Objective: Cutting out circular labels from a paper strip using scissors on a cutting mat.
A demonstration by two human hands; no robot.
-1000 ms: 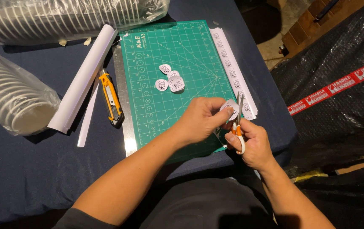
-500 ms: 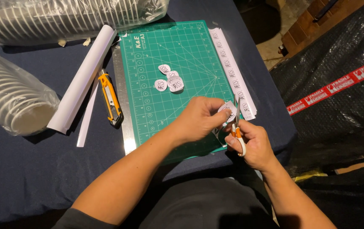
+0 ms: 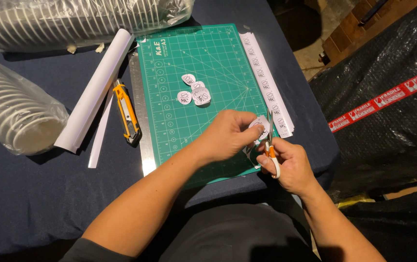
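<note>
Head cam: left hand [image 3: 228, 135] pinches a small round paper cutout [image 3: 258, 127] over the near right corner of the green cutting mat [image 3: 203, 58]; fingers closed on it, most of the piece hidden behind them. Right hand [image 3: 288, 165] is closed around orange-handled scissors [image 3: 270, 148], blades at the cutout's edge; can't tell if the blades are open or shut. Blade tips hard to make out against the paper. Four finished cutouts [image 3: 192, 92] lie mid-mat. Strip of printed labels [image 3: 266, 87] along the mat's right edge. Utility knife [image 3: 127, 113], steel ruler [image 3: 139, 121] and rolled paper [image 3: 97, 92] left of the mat. Bagged cup stacks [image 3: 14, 111] cut off by the frame.
</note>
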